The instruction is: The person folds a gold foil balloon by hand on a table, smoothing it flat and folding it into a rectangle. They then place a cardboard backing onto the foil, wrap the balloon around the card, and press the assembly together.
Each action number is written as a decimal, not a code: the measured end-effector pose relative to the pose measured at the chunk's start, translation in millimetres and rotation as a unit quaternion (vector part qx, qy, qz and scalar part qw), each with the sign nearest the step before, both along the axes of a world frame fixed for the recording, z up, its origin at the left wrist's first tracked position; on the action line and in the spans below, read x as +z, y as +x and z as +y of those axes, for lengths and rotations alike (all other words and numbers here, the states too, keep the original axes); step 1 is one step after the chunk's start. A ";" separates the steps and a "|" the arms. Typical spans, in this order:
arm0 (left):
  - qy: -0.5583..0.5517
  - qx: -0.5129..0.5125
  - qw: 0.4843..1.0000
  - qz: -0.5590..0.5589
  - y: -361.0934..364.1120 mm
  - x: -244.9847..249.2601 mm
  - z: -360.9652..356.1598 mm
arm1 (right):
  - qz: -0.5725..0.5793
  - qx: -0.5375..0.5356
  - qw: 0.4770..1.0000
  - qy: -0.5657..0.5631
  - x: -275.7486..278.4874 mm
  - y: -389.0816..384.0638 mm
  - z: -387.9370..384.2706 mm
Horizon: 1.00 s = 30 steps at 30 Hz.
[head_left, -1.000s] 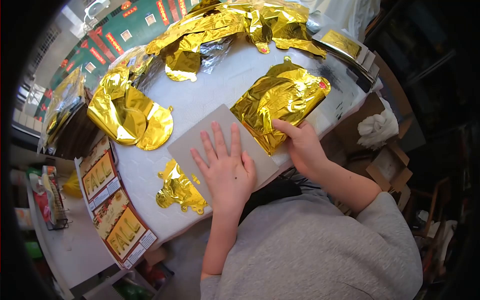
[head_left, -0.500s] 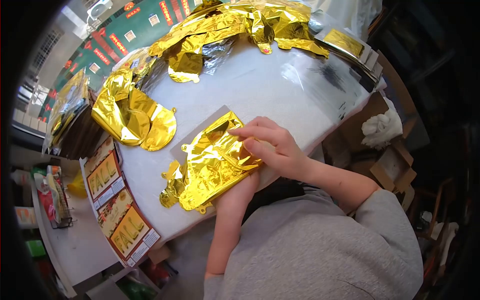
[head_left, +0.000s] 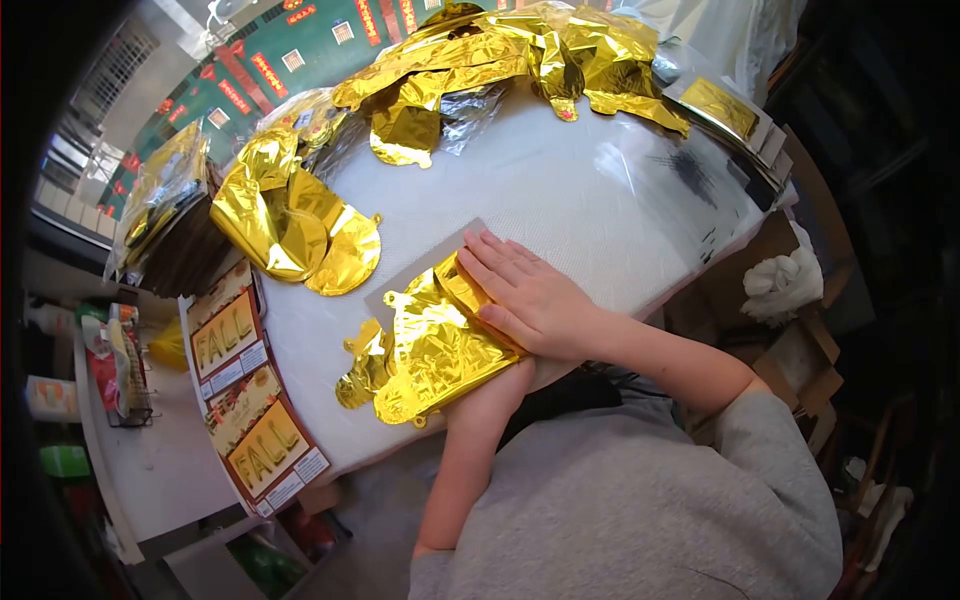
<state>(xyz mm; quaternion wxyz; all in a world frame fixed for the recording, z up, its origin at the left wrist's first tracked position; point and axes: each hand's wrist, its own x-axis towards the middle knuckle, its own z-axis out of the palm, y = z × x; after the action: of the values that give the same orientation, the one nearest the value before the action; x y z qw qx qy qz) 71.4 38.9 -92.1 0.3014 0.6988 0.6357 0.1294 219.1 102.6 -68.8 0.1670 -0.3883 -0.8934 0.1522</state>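
Observation:
A folded gold foil balloon (head_left: 440, 350), wrinkled and flat, lies on a grey card (head_left: 415, 265) near the table's front edge. My right hand (head_left: 530, 295) rests flat on the balloon's right part, fingers stretched out together and fingertips close to the card's top edge. My left hand (head_left: 490, 395) is at the balloon's near edge; its fingers are hidden beneath or behind the foil. A smaller crumpled flap of gold foil (head_left: 365, 365) sticks out at the balloon's left side.
More flat gold foil balloons lie at the left (head_left: 295, 225) and along the back (head_left: 480, 55) of the white-covered table (head_left: 520, 170). Printed FALL packages (head_left: 265, 440) hang over the left edge. A bagged stack (head_left: 165, 220) stands behind them. Clear plastic bags (head_left: 670, 180) lie at right.
My right hand has gone from bent fingers above the foil to lying flat on it, and the foil's right part looks flatter. The whole view has shifted slightly.

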 end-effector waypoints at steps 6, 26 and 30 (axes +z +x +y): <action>0.018 0.045 0.996 -0.072 -2.6 10.6 -1.3 | -0.015 -0.001 1.000 -0.013 -1.9 -0.2 1.8; 0.486 -0.023 0.873 0.036 -28.2 -18.3 -91.6 | -0.055 -0.018 0.996 0.061 -6.9 -5.7 -3.0; 0.470 -0.006 0.882 0.031 -32.2 -9.5 -89.8 | -0.037 -0.022 0.996 0.078 -9.5 -5.3 -2.7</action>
<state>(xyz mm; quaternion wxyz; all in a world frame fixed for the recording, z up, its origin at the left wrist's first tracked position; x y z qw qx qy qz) 39.2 -50.9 -101.6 -0.0819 0.7658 0.5051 0.3894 213.8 99.9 -78.3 0.1673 -0.3988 -0.8994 0.0636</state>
